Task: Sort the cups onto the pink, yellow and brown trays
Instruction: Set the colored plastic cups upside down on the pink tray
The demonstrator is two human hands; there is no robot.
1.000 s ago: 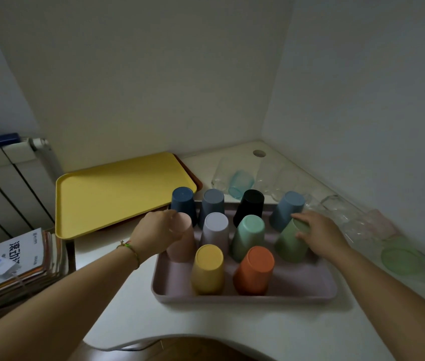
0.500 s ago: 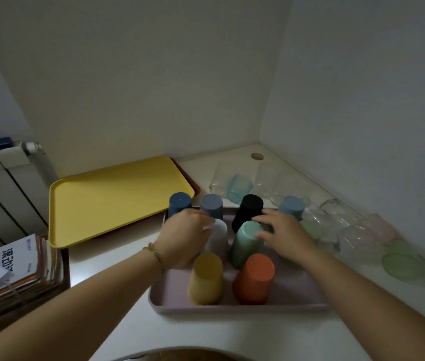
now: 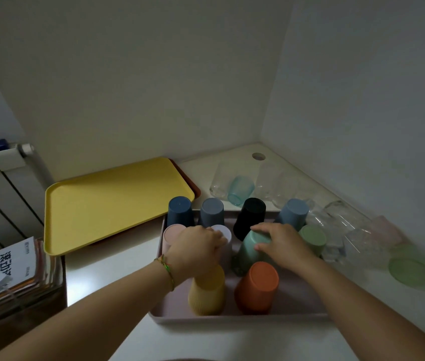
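Several upside-down coloured cups stand on the pink tray (image 3: 232, 319). My left hand (image 3: 195, 250) is closed around the lavender cup (image 3: 224, 233) in the middle row. My right hand (image 3: 283, 242) grips the teal cup (image 3: 251, 250), which is tilted. Around them stand a pink cup (image 3: 172, 234), a yellow cup (image 3: 207, 293), an orange cup (image 3: 258, 286), a light green cup (image 3: 313, 238), and in the back row a dark blue cup (image 3: 179, 211), a grey-blue cup (image 3: 212, 211), a black cup (image 3: 250, 214) and a blue cup (image 3: 293, 212). The yellow tray (image 3: 112, 201) lies on the brown tray (image 3: 196, 190) at the left.
Clear and tinted glasses (image 3: 240, 188) lie along the right wall, with a green one (image 3: 407, 269) at the far right. A stack of books (image 3: 5, 272) sits at the left beside a radiator (image 3: 0, 183). Walls close in behind and on the right.
My left hand moved from the pink cup to the lavender cup. My right hand moved from the light green cup to the teal cup, which now tilts.
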